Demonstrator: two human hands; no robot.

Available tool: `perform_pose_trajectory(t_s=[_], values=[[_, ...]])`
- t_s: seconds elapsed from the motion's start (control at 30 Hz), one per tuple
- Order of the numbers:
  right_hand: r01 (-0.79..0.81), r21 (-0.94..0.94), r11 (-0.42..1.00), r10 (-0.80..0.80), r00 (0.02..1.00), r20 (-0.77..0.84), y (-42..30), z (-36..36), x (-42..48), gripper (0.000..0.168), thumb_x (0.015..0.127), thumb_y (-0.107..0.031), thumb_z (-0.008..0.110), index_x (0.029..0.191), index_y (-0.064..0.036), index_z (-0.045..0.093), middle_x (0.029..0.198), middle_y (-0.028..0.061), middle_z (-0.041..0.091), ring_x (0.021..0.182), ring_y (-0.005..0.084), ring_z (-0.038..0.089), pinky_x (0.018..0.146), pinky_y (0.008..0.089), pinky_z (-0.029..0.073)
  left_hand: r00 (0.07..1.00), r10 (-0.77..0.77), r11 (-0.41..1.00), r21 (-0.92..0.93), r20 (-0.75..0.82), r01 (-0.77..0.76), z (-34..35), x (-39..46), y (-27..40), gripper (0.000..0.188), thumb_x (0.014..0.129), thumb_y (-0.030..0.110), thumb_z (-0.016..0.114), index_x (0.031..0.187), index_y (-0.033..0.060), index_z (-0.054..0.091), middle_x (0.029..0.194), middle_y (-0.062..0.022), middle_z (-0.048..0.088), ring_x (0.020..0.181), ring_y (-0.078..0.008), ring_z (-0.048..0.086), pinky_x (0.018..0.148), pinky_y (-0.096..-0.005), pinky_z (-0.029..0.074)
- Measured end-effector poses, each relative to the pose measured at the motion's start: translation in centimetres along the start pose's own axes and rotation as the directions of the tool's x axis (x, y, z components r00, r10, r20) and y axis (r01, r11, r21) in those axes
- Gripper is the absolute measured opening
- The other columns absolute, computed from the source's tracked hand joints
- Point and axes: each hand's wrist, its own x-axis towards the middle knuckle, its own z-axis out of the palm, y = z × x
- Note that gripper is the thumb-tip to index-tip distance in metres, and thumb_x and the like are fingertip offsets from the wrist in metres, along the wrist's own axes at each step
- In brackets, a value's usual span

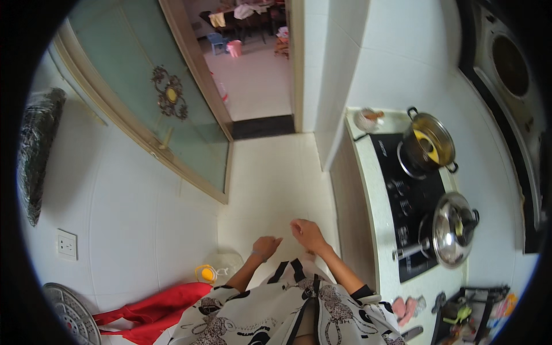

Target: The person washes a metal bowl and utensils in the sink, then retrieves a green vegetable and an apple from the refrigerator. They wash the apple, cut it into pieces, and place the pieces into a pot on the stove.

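Note:
My left hand (pixel 266 247) is held in front of my body over the pale floor, with a band around its wrist. Its fingers are curled together and no object shows in them. Beside it, a little farther forward, my right hand (pixel 308 233) is loosely curled too, with nothing visible in its grasp. The hands are apart and touch nothing that I can see. To the right of them runs the kitchen counter (pixel 371 202) with a black gas hob (pixel 394 183). A lidded pan (pixel 453 230) with a long handle sits on the near burner.
An uncovered two-handled pot (pixel 431 142) with something yellow inside stands on the far burner. Ahead is a doorway with a dark threshold (pixel 263 126), beside a frosted glass door (pixel 129 86). A plastic jug (pixel 230 265) and a red cloth bag (pixel 172 306) are at lower left.

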Motion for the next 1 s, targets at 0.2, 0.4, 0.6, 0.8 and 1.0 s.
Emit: perform_pose_trajectory(t_s=[0.2, 0.4, 0.6, 0.8, 1.0], values=[[0.01, 0.042, 0.999, -0.017, 0.986, 0.169, 0.8, 3.4, 7.7, 0.019, 0.081, -0.017, 0.053, 0.088, -0.001, 0.06, 0.077, 0.0153, 0.062, 0.07, 0.0312, 0.06, 0.065, 0.0381, 0.048, 0.935, -0.355, 0.93, -0.095, 0.01, 0.354, 4.1, -2.8, -15.1, 0.049, 0.084, 0.041, 0.044, 0.075, -0.0032, 0.061, 0.082, -0.0243, 0.061, 0.08, -0.0396, 0.059, 0.074, -0.0447, 0.046], [0.074, -0.144, 0.987, 0.005, 0.874, 0.485, 5.2, 8.4, 15.7, 0.024, 0.08, -0.021, 0.055, 0.087, 0.0, 0.061, 0.073, 0.0179, 0.061, 0.066, 0.0298, 0.061, 0.063, 0.0374, 0.047, 0.48, -0.59, -0.148, -0.672, 0.649, 0.726, 12.2, -7.7, -22.3, 0.022, 0.085, 0.025, 0.046, 0.089, 0.0046, 0.054, 0.074, -0.0104, 0.059, 0.058, -0.0214, 0.058, 0.05, -0.0369, 0.051], [-0.056, 0.073, 0.996, 0.015, 0.885, 0.465, 6.7, 12.2, 29.0, 0.028, 0.088, -0.021, 0.046, 0.082, 0.003, 0.059, 0.071, 0.0122, 0.063, 0.065, 0.0207, 0.062, 0.061, 0.0316, 0.049, 0.529, -0.48, -0.207, -0.677, 0.699, 0.706, 8.8, -2.2, -26.5, 0.026, 0.087, 0.028, 0.044, 0.097, 0.0054, 0.054, 0.077, -0.0111, 0.061, 0.056, -0.0228, 0.056, 0.053, -0.0392, 0.052], [-0.383, 0.248, 0.89, 0.251, 0.865, 0.435, 0.6, 12.4, 43.5, 0.036, 0.093, -0.027, 0.041, 0.073, 0.0, 0.055, 0.068, 0.0087, 0.061, 0.058, 0.0155, 0.059, 0.059, 0.028, 0.05, 0.485, -0.593, -0.177, -0.692, 0.642, 0.7, -2.9, 13.3, -34.5, 0.028, 0.089, 0.032, 0.045, 0.098, 0.0076, 0.056, 0.073, -0.0117, 0.059, 0.056, -0.0228, 0.057, 0.051, -0.0385, 0.051], [-0.715, 0.424, 0.556, 0.458, 0.689, 0.562, 3.4, 12.9, 55.7, 0.037, 0.09, -0.033, 0.046, 0.072, -0.002, 0.055, 0.07, 0.007, 0.061, 0.062, 0.0147, 0.059, 0.058, 0.0266, 0.05, 0.726, -0.657, 0.168, -0.899, 0.203, 0.404, -20.7, 32.6, -36.5, 0.023, 0.082, 0.027, 0.055, 0.09, 0.005, 0.057, 0.062, -0.0074, 0.059, 0.047, -0.0137, 0.055, 0.043, -0.028, 0.049]])
